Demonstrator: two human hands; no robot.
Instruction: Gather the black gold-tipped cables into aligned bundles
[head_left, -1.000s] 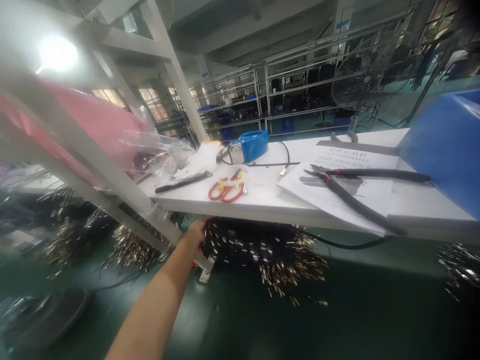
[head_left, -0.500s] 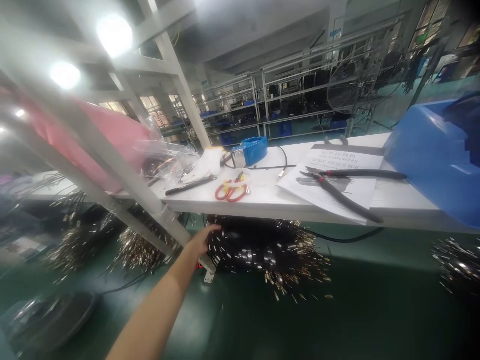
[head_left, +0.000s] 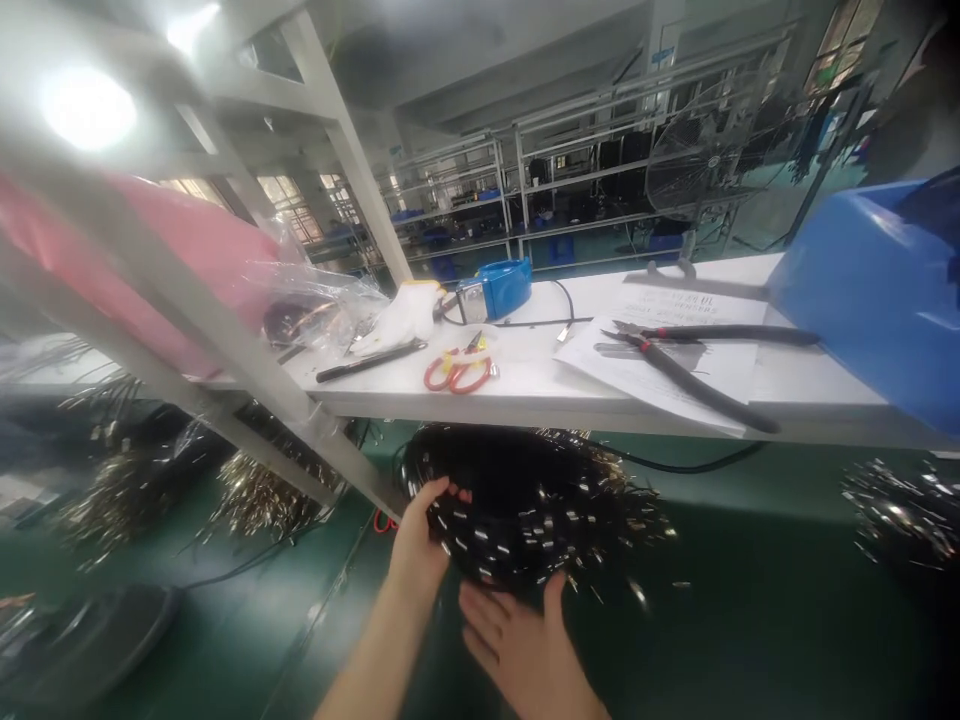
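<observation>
Head view: the thick black cable bundle with shiny metal tips (head_left: 510,505) is sitting below the white table (head_left: 525,362), its long axis running from nine toward four o'clock. The left hand (head_left: 420,545) is touching it, grip clamping its nine-o'clock end; the right hand (head_left: 529,645), fingers spreading apart, has it toward twelve o'clock.

On my cam: white bench (head_left: 532,378) w/ red-handled scissors (head_left: 453,379), a thin blk tool (head_left: 371,361) just L of them. Blk-handled pliers (head_left: 701,389) lie open on printed paper (head_left: 589,362), R side. Pink bag (head_left: 176,265) far L, blue bin (head_left: 862,290) far R. I see a fan (head_left: 712,162) + metal racks (head_left: 517,178) in bkgd.
</observation>
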